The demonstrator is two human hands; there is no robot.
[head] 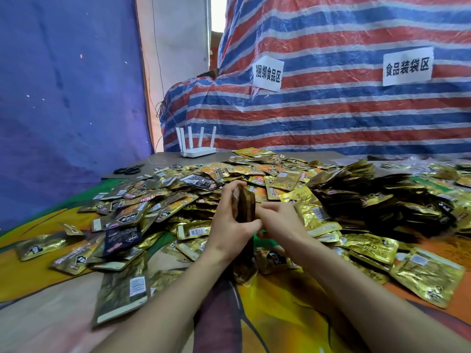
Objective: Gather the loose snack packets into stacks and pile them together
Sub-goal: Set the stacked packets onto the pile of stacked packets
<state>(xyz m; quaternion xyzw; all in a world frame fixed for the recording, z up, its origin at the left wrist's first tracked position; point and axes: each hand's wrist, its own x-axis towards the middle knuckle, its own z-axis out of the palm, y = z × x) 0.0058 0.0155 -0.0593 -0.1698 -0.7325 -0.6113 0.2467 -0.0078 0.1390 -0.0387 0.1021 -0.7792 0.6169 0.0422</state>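
My left hand (230, 222) tight around the packet stack (246, 203), right hand (279, 221) grip unclear; loose packets (158, 210) all round, router (197, 150) beyond.

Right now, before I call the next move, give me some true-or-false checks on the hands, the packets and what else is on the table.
1. The left hand grips a stack of packets held on edge. True.
2. The router lies on its side, buried in packets. False: it stands at the far edge of the table with its antennas up, apart from the packets.
3. Black scissors lie at the far left of the table. True.
4. Every packet is already stacked. False: loose packets cover much of the table. A gathered pile sits to the right.
5. The striped tarp behind carries two paper signs. True.
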